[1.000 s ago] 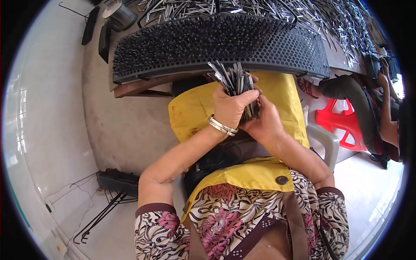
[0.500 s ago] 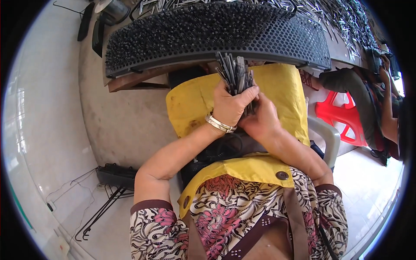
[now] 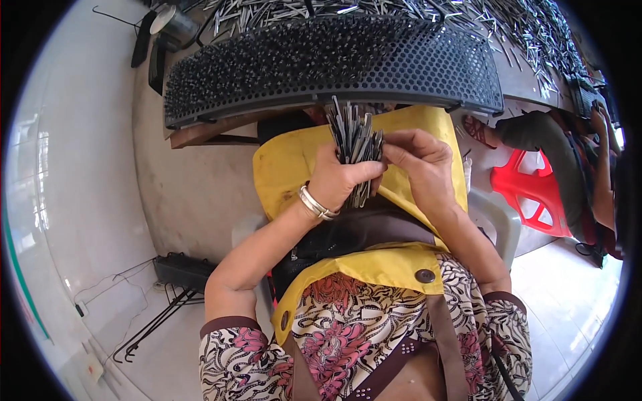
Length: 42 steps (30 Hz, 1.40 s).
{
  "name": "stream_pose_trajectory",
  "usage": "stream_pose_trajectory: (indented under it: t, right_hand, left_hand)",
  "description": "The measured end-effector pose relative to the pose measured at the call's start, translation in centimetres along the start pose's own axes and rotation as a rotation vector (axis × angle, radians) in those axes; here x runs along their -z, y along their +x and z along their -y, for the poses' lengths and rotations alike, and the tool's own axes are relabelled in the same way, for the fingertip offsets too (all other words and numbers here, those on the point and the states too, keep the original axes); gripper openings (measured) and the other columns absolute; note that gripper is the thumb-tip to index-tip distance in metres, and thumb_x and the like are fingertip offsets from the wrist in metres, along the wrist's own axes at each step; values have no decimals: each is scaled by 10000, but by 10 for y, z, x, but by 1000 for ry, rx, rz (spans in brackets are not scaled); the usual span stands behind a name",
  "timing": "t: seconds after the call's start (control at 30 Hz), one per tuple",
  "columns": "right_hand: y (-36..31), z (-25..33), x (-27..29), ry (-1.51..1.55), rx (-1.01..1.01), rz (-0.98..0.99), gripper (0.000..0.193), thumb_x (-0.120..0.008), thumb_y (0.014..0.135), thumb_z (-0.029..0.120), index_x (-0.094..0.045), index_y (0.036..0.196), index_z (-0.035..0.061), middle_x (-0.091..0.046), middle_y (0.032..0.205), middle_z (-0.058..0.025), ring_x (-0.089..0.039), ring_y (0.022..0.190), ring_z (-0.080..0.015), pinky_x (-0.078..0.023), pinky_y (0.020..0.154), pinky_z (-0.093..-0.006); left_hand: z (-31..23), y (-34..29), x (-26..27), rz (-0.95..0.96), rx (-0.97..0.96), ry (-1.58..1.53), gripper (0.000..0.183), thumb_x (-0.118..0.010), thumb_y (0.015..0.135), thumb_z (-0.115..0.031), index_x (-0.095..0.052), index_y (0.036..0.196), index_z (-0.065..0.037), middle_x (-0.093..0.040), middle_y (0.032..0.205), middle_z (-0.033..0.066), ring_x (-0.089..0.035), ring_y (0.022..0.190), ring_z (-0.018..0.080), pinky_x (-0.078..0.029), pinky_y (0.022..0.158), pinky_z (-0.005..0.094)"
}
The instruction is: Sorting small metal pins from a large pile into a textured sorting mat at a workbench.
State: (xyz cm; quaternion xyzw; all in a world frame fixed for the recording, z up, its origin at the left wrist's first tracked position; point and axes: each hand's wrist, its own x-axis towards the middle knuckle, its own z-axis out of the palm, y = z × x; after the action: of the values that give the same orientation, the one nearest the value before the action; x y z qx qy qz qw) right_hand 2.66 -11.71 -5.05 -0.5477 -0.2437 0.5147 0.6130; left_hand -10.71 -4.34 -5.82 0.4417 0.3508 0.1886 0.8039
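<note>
A thick bundle of thin dark metal strips (image 3: 351, 137) stands upright over my lap, its tips fanned out at the top. My left hand (image 3: 338, 175) is wrapped round the lower half, thumb across the front. At the bundle's right edge, thumb and forefinger of my right hand (image 3: 424, 164) pinch the side of a strip; the exact piece is partly hidden by the fingertips. Just beyond the bundle lies a long black perforated rack (image 3: 438, 63). Strips stand packed in the holes of its left and middle parts, while bare holes show toward the right.
Loose metal strips (image 3: 528, 33) lie heaped on the table behind the rack. A yellow apron (image 3: 287, 164) covers my lap. To the right are a red plastic stool (image 3: 535, 190) and another person's leg (image 3: 562, 150). A metal can (image 3: 172, 28) stands at the far left.
My right hand has come away from under the bundle and now pinches at its right edge. The left hand, still round the strips, has shifted slightly left and nearer.
</note>
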Motion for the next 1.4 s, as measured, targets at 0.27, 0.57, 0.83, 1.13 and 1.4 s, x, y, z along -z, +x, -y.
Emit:
stream_pose_trajectory:
  t: [0.27,0.57,0.83,1.13,1.4]
  right_hand:
    - [0,6,4,-2,-11,-62,105,-573,803,-9,-592,899,-47,-625,807,-51,-570,723,-89,-457,681,-219]
    - [-3,5,-8,-29,-106,-31,117,-567,810,16,-573,900,-58,-615,773,-69,-582,692,-114,-467,662,-237]
    - [3,2,-4,159,-215,20,113,-589,787,-6,-576,878,-71,-625,773,-106,-599,662,-148,-495,606,-268]
    - [-2,-4,1,180,-170,-16,44,-566,767,-46,-559,780,-88,-602,715,-111,-585,575,-168,-491,494,-271]
    - [8,4,19,50,-8,-152,103,-597,751,-29,-604,851,-47,-636,802,-106,-591,685,-131,-479,645,-248]
  left_hand:
    - [-5,8,-7,-3,-16,0,103,-631,707,-41,-583,783,8,-576,592,57,-554,484,133,-447,456,246]
    - [0,3,3,-6,8,5,138,-610,703,-30,-562,826,13,-580,628,68,-562,510,149,-462,470,263]
    - [-1,0,6,1,-2,45,161,-620,727,-36,-560,871,2,-586,665,62,-573,535,151,-477,482,259]
    - [-4,1,-3,-10,29,12,137,-599,708,1,-547,835,7,-582,651,63,-566,518,141,-465,466,259]
    - [-8,6,-3,59,104,68,118,-634,701,-38,-566,789,4,-578,611,59,-562,509,140,-449,477,249]
